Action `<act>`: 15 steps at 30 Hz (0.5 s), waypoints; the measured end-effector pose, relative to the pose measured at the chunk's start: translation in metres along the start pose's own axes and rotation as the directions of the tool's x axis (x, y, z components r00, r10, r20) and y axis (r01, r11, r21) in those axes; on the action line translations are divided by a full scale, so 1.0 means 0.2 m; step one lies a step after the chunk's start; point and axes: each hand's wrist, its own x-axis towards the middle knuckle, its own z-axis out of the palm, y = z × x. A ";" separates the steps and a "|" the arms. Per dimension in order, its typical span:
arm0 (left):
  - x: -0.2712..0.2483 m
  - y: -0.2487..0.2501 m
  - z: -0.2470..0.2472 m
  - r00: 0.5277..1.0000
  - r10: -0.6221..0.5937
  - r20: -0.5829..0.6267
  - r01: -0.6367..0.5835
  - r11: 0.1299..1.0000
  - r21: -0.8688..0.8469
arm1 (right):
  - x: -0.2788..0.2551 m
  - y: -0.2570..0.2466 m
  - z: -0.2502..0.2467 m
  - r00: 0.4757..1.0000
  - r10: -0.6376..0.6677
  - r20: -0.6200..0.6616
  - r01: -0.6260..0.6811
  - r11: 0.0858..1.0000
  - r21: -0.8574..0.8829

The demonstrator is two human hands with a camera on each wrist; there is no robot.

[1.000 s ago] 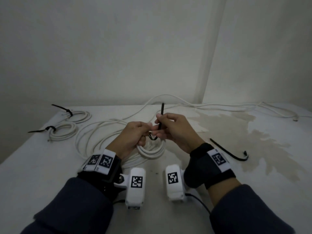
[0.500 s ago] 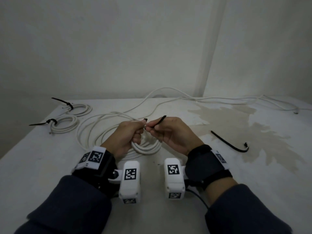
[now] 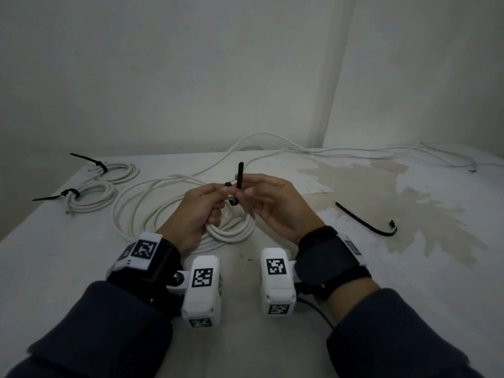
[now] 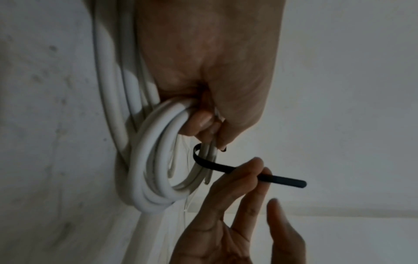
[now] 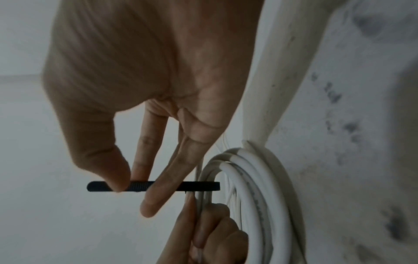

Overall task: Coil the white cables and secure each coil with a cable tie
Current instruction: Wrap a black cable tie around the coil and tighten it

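Left hand [image 3: 196,211] grips the coil [image 4: 156,160], right hand [image 3: 275,205] pinches the tie [image 5: 156,186] — ridges visible only wrist-side.

White cable coil [image 4: 156,171]: smooth plastic jacket, slight sheen. Black cable tie [image 5: 181,186]: matt plastic, fine ridged texture along the strap. Surface [image 3: 381,282]: matt white, rough-looking, blotchy tan stains and dark specks. Wrist straps [image 3: 330,257]: black matt cloth. Wrist camera housings [image 3: 276,282]: smooth white plastic. Sleeves [image 3: 103,336]: dark knit cloth.

Bare room – plain walls [image 3: 191,64], stained white table [image 3: 409,268].
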 end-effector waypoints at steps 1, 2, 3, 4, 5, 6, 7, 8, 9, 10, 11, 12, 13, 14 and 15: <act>0.00 0.00 0.00 1.000 0.006 0.000 -0.006 1.000 0.007 | 0.00 0.00 0.00 1.000 -0.004 -0.018 0.004 1.000 -0.008; 0.00 0.00 0.00 1.000 0.013 0.001 -0.013 1.000 0.010 | 0.00 0.00 0.00 0.999 -0.010 -0.044 0.009 1.000 -0.029; 0.00 0.00 0.00 1.000 0.023 0.004 -0.023 1.000 0.009 | 0.00 0.00 0.00 0.997 -0.018 -0.076 0.013 0.997 -0.070; 0.01 0.00 0.00 0.999 0.036 0.007 -0.036 0.999 0.010 | 0.00 -0.01 0.00 0.993 -0.026 -0.113 0.013 0.994 -0.111; 0.00 0.00 0.01 0.999 0.049 0.010 -0.049 0.999 0.013 | 0.01 -0.01 -0.01 0.986 -0.043 -0.159 0.019 0.988 -0.152; 0.00 0.00 0.02 0.998 0.063 0.011 -0.063 0.998 0.020 | 0.02 -0.01 -0.02 0.976 -0.069 -0.206 0.031 0.983 -0.182; 0.00 0.01 0.03 0.997 0.078 0.012 -0.079 0.996 0.030 | 0.02 -0.01 -0.03 0.965 -0.098 -0.244 0.050 0.979 -0.196; -0.01 0.01 0.04 0.995 0.099 0.014 -0.099 0.994 0.048 | 0.03 -0.01 -0.05 0.954 -0.126 -0.271 0.074 0.978 -0.194; -0.02 0.01 0.05 0.992 0.122 0.017 -0.123 0.990 0.074 | 0.03 -0.01 -0.07 0.947 -0.147 -0.287 0.094 0.977 -0.190; -0.02 0.01 0.07 0.990 0.142 0.021 -0.143 0.984 0.102 | 0.04 -0.01 -0.08 0.942 -0.160 -0.296 0.108 0.977 -0.185; -0.03 0.01 0.08 0.988 0.155 0.028 -0.157 0.980 0.120 | 0.04 0.00 -0.10 0.940 -0.166 -0.299 0.115 0.977 -0.180; -0.04 0.01 0.10 0.986 0.160 0.034 -0.163 0.979 0.124 | 0.05 0.00 -0.11 0.939 -0.167 -0.300 0.118 0.977 -0.176; -0.04 0.01 0.11 0.986 0.161 0.034 -0.164 0.979 0.121 | 0.04 0.00 -0.11 0.938 -0.166 -0.303 0.117 0.978 -0.175; -0.04 0.00 0.12 0.987 0.159 0.024 -0.161 0.980 0.118 | 0.05 0.00 -0.11 0.939 -0.163 -0.303 0.112 0.977 -0.179; -0.04 0.00 0.12 0.988 0.154 0.006 -0.153 0.981 0.116 | 0.05 0.00 -0.11 0.941 -0.158 -0.298 0.104 0.976 -0.189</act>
